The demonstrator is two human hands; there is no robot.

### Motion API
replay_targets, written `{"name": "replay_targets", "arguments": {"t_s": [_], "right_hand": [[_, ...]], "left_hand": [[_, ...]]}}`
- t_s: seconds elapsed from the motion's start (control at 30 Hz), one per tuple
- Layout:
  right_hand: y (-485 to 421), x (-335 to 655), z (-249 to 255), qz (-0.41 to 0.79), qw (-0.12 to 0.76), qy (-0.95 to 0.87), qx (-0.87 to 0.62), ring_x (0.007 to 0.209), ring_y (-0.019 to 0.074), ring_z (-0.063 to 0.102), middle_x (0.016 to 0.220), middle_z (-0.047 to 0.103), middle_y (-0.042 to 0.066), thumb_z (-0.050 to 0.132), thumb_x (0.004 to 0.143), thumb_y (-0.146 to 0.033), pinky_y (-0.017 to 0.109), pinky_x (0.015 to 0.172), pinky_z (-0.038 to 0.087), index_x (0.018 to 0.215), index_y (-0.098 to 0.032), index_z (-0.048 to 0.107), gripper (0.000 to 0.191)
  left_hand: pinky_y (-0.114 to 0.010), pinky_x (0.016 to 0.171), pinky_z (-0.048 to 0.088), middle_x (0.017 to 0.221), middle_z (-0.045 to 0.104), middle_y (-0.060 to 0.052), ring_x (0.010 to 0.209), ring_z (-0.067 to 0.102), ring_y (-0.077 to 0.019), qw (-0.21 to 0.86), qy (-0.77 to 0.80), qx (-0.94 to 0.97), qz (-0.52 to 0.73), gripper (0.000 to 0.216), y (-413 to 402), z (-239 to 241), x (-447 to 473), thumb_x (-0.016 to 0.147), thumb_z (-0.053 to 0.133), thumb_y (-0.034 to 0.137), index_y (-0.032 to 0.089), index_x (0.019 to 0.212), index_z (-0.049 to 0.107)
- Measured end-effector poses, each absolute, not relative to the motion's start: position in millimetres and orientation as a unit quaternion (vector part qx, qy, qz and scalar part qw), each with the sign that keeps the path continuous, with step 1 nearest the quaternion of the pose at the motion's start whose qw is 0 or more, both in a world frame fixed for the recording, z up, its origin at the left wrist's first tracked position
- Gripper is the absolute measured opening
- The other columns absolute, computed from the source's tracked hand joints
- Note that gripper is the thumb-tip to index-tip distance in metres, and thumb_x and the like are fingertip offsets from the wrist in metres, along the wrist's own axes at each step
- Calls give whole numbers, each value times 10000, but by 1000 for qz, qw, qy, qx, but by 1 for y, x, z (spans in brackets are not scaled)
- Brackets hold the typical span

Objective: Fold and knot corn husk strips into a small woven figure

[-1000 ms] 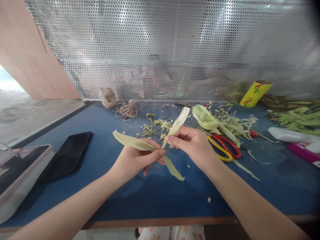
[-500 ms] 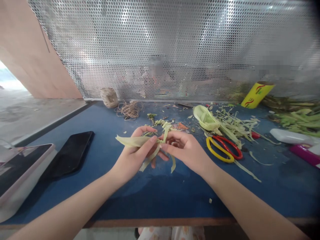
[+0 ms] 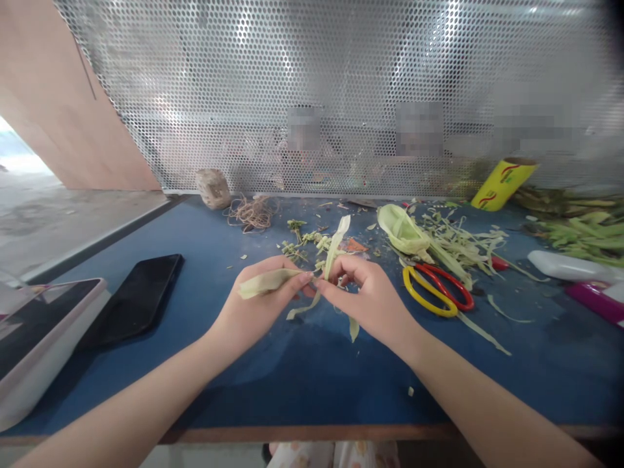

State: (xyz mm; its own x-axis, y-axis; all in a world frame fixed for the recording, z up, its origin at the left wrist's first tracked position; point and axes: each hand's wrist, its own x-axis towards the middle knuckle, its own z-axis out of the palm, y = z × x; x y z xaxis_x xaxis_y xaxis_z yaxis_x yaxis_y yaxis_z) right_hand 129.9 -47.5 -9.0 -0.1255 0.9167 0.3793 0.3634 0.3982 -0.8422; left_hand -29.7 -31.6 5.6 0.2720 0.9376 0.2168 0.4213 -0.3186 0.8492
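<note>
Both my hands meet over the middle of the blue table [image 3: 302,377], pinching pale green leaf strips. My left hand [image 3: 258,305] is closed on a flat strip [image 3: 266,281] that sticks out to the left. My right hand [image 3: 368,296] is closed on a narrower strip [image 3: 336,244] that rises away from me between its fingers. Loose ends [image 3: 305,309] hang below the two hands where the strips cross. Yellow-and-red scissors [image 3: 436,289] lie just right of my right hand.
A black phone [image 3: 139,299] and a white tablet-like device [image 3: 34,338] lie at the left. Twine [image 3: 251,213], green trimmings [image 3: 305,240], a leaf pile [image 3: 439,244], a yellow cup [image 3: 502,184] and a white bottle [image 3: 565,265] lie behind. A perforated metal screen [image 3: 341,84] backs the table.
The long leaf was first held spread between my hands, then bunched as the hands came together. Now the right hand's strip points up again and the left strip is shorter.
</note>
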Motion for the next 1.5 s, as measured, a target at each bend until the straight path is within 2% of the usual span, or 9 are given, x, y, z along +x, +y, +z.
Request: {"name": "replay_targets", "arguments": {"t_s": [0.13, 0.2, 0.33, 0.43, 0.63, 0.83, 1.0, 1.2, 1.5], "right_hand": [[-47, 132, -8, 343, 471, -674, -454, 553, 94, 454, 585, 494, -33, 559, 723, -235, 220, 526, 375, 571, -186, 420, 211], [-46, 133, -7, 376, 468, -658, -454, 555, 93, 474, 586, 498, -35, 558, 735, -272, 214, 516, 375, 598, -184, 441, 200], [-46, 134, -5, 415, 443, -656, -449, 614, 105, 529, 653, 550, -20, 582, 724, -299, 221, 564, 418, 697, -179, 527, 135], [-46, 134, -4, 431, 432, -649, -455, 617, 108, 541, 674, 568, -20, 621, 687, -276, 230, 580, 437, 731, -180, 550, 128], [-46, 134, -5, 476, 476, -589, -447, 569, 89, 536, 625, 565, -37, 658, 656, -262, 218, 559, 439, 703, -177, 580, 125], [-43, 138, -6, 476, 481, -598, -429, 694, 125, 580, 741, 628, 6, 610, 720, -344, 267, 667, 460, 744, -183, 620, 163], [-41, 146, -3, 319, 473, -680, -461, 871, 169, 555, 965, 611, 28, 653, 682, -280, 315, 753, 439, 893, -231, 624, 218], [-44, 143, -6, 213, 464, -737, -442, 703, 122, 545, 765, 567, 7, 528, 740, -97, 247, 663, 458, 903, -202, 591, 204], [-45, 142, -10, 60, 433, -792, -427, 851, 148, 570, 879, 622, 27, 514, 755, -73, 287, 792, 425, 882, -193, 563, 183]], "left_hand": [[-234, 583, 508, 637, 668, -5, 607, 638, -155, 410, 452, 688, 394, 204, -32, 6, -28, 729, 606, 347, 179, 615, 583], [-248, 546, 521, 660, 668, 1, 590, 644, -163, 476, 428, 658, 398, 160, -32, 4, -27, 697, 642, 329, 185, 741, 588], [-263, 559, 528, 637, 669, 31, 598, 654, -171, 553, 402, 622, 382, 568, -33, -1, -27, 581, 733, 208, 226, 1079, 460], [-261, 601, 524, 597, 657, 41, 618, 657, -168, 548, 400, 625, 386, 660, -33, -1, -27, 581, 726, 181, 211, 1153, 398], [-224, 613, 510, 541, 610, 78, 581, 637, -122, 592, 397, 599, 365, 597, -33, 1, -28, 590, 718, 125, 196, 1110, 434], [-179, 563, 472, 540, 576, 78, 550, 595, -90, 602, 382, 594, 373, 343, -38, -1, -27, 617, 699, 137, 190, 928, 565], [-195, 584, 468, 615, 587, 49, 601, 592, -103, 579, 379, 580, 428, 204, -38, -1, -27, 669, 656, 191, 205, 870, 624], [-237, 602, 486, 692, 680, 12, 641, 643, -152, 602, 330, 579, 441, 325, -35, -3, -29, 690, 664, 208, 227, 1008, 596], [-205, 465, 480, 736, 702, -25, 696, 657, -194, 612, 318, 585, 426, 229, -33, -5, -28, 699, 639, 160, 224, 915, 682]]}}
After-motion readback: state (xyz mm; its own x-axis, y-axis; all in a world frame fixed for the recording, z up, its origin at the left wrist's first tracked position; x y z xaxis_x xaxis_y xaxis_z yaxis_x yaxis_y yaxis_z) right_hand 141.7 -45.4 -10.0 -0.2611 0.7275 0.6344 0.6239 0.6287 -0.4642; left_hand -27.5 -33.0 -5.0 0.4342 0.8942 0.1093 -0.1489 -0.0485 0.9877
